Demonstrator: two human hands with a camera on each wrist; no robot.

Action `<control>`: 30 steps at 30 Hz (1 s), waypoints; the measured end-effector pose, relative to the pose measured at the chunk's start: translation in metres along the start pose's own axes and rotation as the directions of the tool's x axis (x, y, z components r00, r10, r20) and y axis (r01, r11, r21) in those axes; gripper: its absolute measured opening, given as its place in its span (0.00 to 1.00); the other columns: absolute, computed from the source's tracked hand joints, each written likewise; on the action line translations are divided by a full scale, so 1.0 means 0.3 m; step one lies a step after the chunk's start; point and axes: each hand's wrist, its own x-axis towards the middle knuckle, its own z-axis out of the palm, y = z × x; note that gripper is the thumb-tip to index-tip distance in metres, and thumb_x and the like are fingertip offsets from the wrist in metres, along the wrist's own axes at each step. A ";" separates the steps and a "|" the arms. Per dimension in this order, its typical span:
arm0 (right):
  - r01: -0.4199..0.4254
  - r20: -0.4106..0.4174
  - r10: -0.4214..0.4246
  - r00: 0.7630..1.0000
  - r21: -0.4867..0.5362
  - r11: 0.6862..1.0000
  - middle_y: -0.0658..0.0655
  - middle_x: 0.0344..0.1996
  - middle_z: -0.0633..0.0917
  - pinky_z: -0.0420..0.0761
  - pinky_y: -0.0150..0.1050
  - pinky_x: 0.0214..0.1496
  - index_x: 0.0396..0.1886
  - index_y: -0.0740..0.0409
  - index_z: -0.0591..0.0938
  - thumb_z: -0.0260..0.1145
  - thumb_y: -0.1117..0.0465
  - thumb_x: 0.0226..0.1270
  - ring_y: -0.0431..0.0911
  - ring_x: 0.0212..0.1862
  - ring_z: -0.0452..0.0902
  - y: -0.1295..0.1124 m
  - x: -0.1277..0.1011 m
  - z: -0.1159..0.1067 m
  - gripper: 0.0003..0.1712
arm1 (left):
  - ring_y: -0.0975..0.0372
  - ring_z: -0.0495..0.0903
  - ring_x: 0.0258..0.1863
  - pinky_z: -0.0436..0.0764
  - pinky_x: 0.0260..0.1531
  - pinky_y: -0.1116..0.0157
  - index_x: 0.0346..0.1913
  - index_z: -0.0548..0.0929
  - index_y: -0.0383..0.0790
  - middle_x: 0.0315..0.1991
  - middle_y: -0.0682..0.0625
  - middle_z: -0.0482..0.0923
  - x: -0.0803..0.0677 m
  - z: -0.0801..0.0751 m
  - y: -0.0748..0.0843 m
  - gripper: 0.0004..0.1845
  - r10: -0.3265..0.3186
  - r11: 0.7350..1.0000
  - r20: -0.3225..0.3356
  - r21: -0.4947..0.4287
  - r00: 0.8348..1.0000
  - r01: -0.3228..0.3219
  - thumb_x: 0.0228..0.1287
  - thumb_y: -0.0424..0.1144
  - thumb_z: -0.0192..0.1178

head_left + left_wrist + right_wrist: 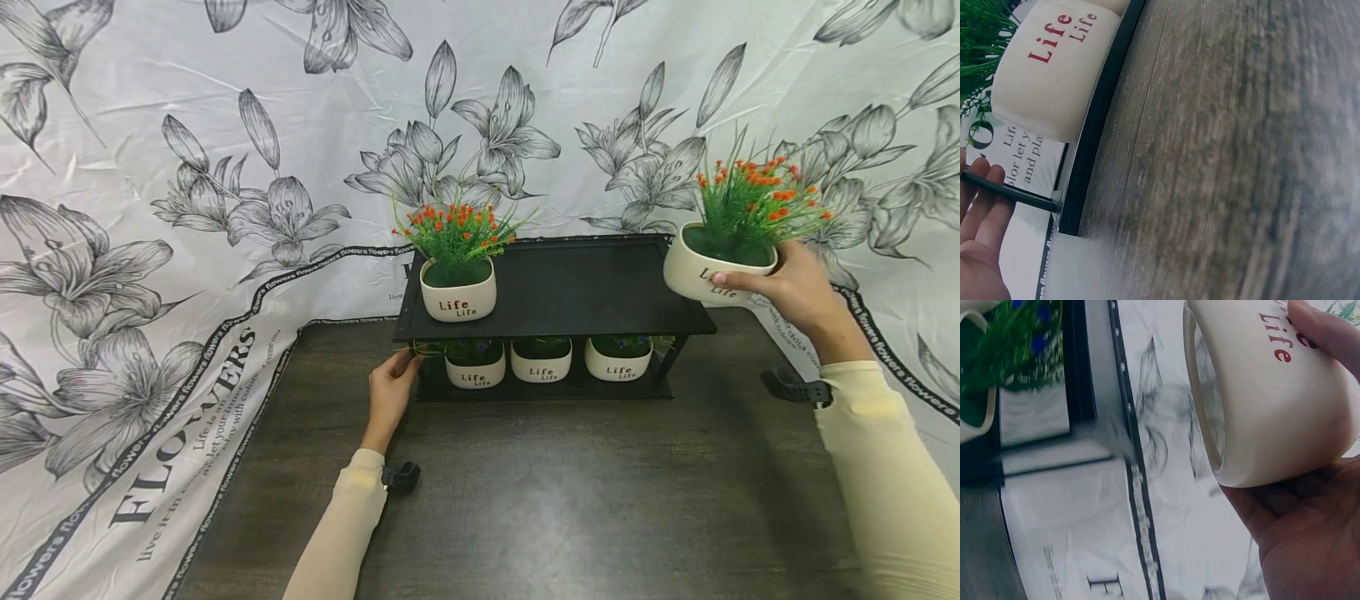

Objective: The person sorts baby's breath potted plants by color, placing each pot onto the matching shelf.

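Note:
My right hand [806, 292] holds a white flowerpot [701, 271] of orange artificial flowers, thumb across its "Life" lettering. The pot is raised at the right end of a black two-tier shelf [585, 287]; its underside rim shows in the right wrist view. At the shelf's left end, my left hand [392, 392] grips the thin black side post [1022, 197], fingers around it in the left wrist view. A matching orange-flowered pot [459, 292] stands on the top tier's left side. Below it, three white pots [542, 363] stand in a row on the lower tier.
The shelf stands at the back of a dark wood-grain table [525, 492]. Behind hangs a white cloth [315, 108] printed with grey lilies, its black lettered border running along the table's back and left side. Each wrist wears a black strap [402, 477].

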 end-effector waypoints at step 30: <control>0.126 0.292 -0.144 0.945 0.080 0.989 0.71 0.74 0.73 0.73 0.65 0.73 0.85 0.63 0.58 0.78 0.41 0.64 0.63 0.70 0.74 -0.201 0.146 0.318 0.60 | 0.42 0.86 0.60 0.83 0.62 0.46 0.64 0.85 0.29 0.61 0.33 0.85 -0.036 -0.007 0.134 0.18 -0.043 0.999 0.007 0.018 0.999 0.043 0.76 0.33 0.66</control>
